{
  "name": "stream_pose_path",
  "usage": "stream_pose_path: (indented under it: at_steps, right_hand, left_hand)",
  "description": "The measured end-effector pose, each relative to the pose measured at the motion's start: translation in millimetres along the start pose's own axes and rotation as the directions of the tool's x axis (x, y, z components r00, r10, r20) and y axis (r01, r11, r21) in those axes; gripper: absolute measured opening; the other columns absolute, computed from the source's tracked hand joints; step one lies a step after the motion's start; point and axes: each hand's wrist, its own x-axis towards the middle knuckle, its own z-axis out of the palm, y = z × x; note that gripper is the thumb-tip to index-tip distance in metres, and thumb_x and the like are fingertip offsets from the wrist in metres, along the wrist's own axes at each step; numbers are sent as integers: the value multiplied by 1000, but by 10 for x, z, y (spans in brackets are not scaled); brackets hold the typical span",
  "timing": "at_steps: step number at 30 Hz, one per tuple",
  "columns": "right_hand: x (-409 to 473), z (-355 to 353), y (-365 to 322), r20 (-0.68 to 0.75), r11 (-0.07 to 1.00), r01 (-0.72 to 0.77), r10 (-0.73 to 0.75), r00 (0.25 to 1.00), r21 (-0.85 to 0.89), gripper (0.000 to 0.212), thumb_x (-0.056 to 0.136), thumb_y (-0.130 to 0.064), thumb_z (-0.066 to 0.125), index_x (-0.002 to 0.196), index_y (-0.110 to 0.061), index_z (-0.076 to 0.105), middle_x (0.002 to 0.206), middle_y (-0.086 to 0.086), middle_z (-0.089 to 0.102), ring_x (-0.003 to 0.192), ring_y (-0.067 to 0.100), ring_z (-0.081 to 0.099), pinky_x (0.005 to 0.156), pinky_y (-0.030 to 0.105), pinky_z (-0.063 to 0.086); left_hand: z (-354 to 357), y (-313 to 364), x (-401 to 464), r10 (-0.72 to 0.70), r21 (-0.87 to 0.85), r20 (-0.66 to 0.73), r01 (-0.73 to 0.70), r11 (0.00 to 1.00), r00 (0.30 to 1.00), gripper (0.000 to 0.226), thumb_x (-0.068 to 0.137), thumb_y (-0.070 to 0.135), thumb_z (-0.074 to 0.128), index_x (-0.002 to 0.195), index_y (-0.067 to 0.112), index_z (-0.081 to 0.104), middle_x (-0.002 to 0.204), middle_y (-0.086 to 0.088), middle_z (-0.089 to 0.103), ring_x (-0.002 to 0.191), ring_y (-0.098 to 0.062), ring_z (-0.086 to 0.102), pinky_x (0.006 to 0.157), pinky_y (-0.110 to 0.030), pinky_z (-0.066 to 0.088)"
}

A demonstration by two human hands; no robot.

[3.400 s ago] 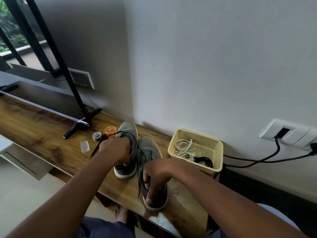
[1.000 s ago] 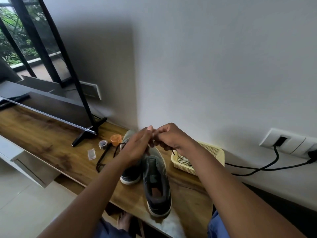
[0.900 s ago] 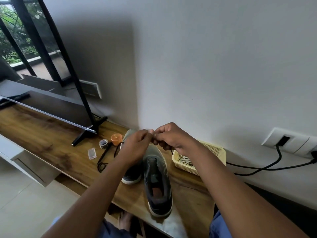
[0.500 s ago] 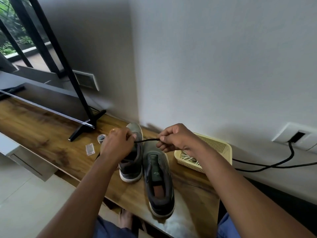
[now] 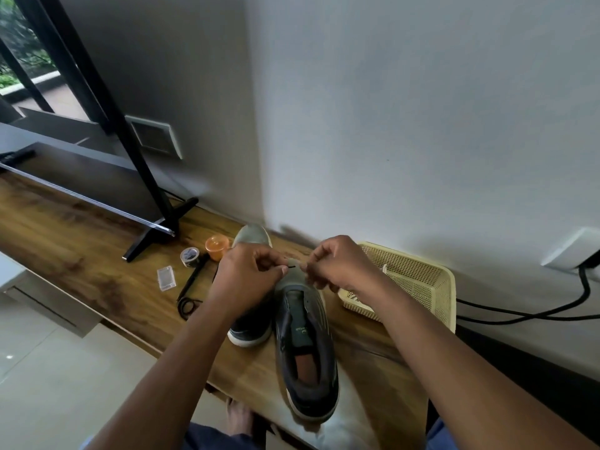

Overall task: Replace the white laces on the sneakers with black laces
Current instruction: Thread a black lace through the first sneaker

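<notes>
Sneakers: the near sneaker (image 5: 305,345) lies on the wooden surface (image 5: 81,254) with its heel toward the person and toe toward the wall, tongue exposed and no lace visible in its eyelets, so it reads as stripped and waiting for the black lace. The far sneaker (image 5: 251,280) sits just beside it on the left, set further back, its middle hidden under the left hand; whether it is laced cannot be told. Both hands are raised above the toe of the near sneaker and nearly meet. Left hand (image 5: 246,280): fingers curled, pinching one end of a short visible stretch of black lace (image 5: 291,264). Right hand (image 5: 341,267): fingers curled, pinching the other side of the same stretch. Judgement: holding the lace taut between two pinches straightens it and presents the tip for threading at the lowest eyelets, which would explain the hands over the toe end. The rest of the lace is hidden behind the hands. Left of the shoes, on the surface, lie a second loose black lace (image 5: 190,292), a small clear plastic box (image 5: 166,278), a tape roll (image 5: 190,256) and an orange cup (image 5: 216,246), likely set aside to keep the work area free. Right of the hands, against the wall, stands a cream mesh basket (image 5: 422,280); something white shows low inside it, possibly removed laces. Furthest back left stands a screen on a black stand (image 5: 152,235).
</notes>
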Motion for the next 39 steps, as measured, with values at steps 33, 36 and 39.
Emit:
stream_pose_path:
  at_steps: [33, 36, 39]
  right_hand:
    - [29, 446, 371, -218, 934, -163, 95, 971, -317, 17, 82, -8, 68, 89, -17, 82, 92, 6, 77, 91, 26, 72, 74, 28, 52]
    - [21, 448, 367, -230, 939, -169, 101, 968, -299, 18, 81, -8, 69, 88, -18, 82, 90, 5, 77, 89, 25, 71, 73, 28, 52]
    - [15, 457, 371, -252, 940, -179, 105, 962, -291, 18, 80, -7, 68, 85, -18, 82, 86, 3, 75, 86, 24, 71, 68, 25, 45]
  left_hand:
    - [666, -151, -80, 16, 483, -13, -7, 876, 1000, 19, 89, 40, 67, 84, 25, 76, 83, 3, 72, 79, -23, 69, 68, -37, 58]
    - [684, -169, -67, 30, 479, -18, -18, 878, 999, 18, 88, 40, 67, 84, 25, 77, 83, 3, 72, 79, -23, 69, 69, -38, 58]
    - [688, -170, -55, 68, 496, -30, -45, 867, 997, 17, 87, 40, 69, 84, 26, 79, 81, 3, 73, 77, -22, 69, 62, -31, 48]
